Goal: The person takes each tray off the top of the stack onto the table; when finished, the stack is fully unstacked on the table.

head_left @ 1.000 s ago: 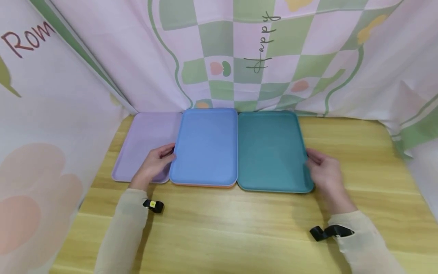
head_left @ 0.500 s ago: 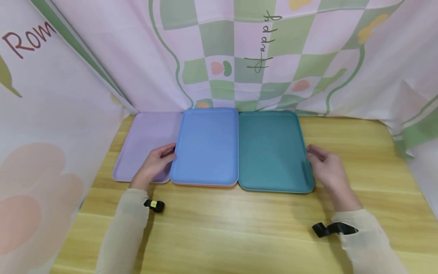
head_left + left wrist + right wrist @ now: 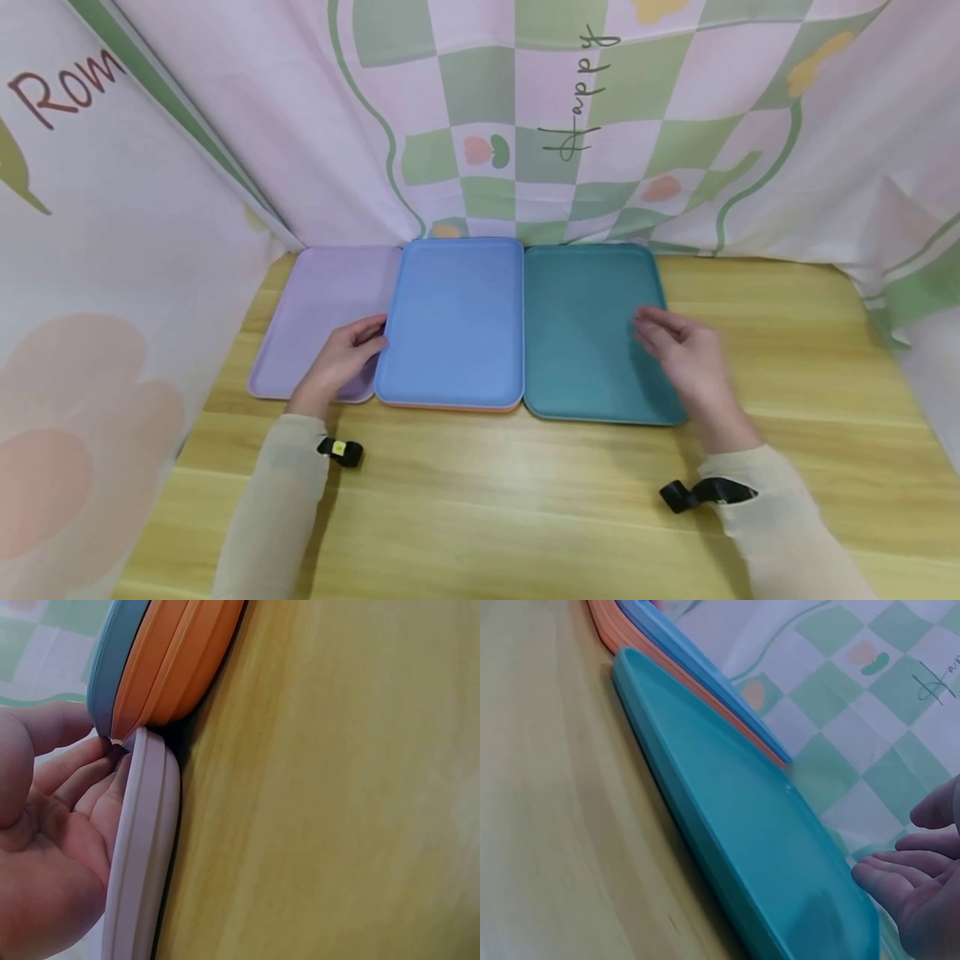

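Observation:
A blue tray (image 3: 457, 321) lies on top of stacked orange trays (image 3: 169, 667). At its left edge is my left hand (image 3: 341, 358), the thumb and fingertips touching the side of the blue tray. That hand lies over a lilac tray (image 3: 330, 292) on the left. To the right of the stack is a teal tray (image 3: 592, 333), flat on the table. My right hand (image 3: 686, 354) is above its right side, and in the right wrist view the fingers are loosely extended with nothing in them.
The wooden table (image 3: 480, 500) extends in front of the trays and to their right. A patterned curtain (image 3: 525, 108) hangs right behind them, and another printed cloth (image 3: 112, 292) closes off the left side.
My right hand has left the teal tray's right edge and moved left over its surface. The left hand stays at the blue tray's edge.

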A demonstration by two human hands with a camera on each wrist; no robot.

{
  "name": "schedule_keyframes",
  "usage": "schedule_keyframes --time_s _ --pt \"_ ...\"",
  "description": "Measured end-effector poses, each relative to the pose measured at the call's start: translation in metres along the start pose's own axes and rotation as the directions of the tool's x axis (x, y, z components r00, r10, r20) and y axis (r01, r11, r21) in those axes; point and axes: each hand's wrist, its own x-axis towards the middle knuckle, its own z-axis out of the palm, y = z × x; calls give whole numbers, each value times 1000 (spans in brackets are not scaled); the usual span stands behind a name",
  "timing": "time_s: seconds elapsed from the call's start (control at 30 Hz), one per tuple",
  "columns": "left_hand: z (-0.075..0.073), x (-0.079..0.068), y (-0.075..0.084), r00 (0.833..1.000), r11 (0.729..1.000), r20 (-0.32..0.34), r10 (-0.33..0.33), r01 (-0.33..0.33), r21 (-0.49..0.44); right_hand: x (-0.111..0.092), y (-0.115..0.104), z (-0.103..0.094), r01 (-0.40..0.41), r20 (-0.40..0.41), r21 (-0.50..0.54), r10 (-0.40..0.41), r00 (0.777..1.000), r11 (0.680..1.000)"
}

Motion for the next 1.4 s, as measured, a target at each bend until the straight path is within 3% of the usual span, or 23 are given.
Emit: schedule_keyframes --time_s 0.2,0.47,0.87,1.1,1.4 --pt "-1 -1 1 1000 1000 -3 -8 8 3 1 -3 28 13 79 101 -21 997 995" --pt "-1 -2 1 1000 1000 2 -18 18 16 5 -4 63 1 133 80 -12 991 997" --pt "-1 -2 0 1000 1000 0 -18 18 17 15 -2 104 25 127 87 -36 991 996" --pt "0 -2 1 1000 1000 -5 -13 13 11 17 0 126 45 87 -15 -43 995 999" --pt "-1 -2 1 1000 1000 0 -19 19 15 16 4 144 57 71 3 -57 996 998"
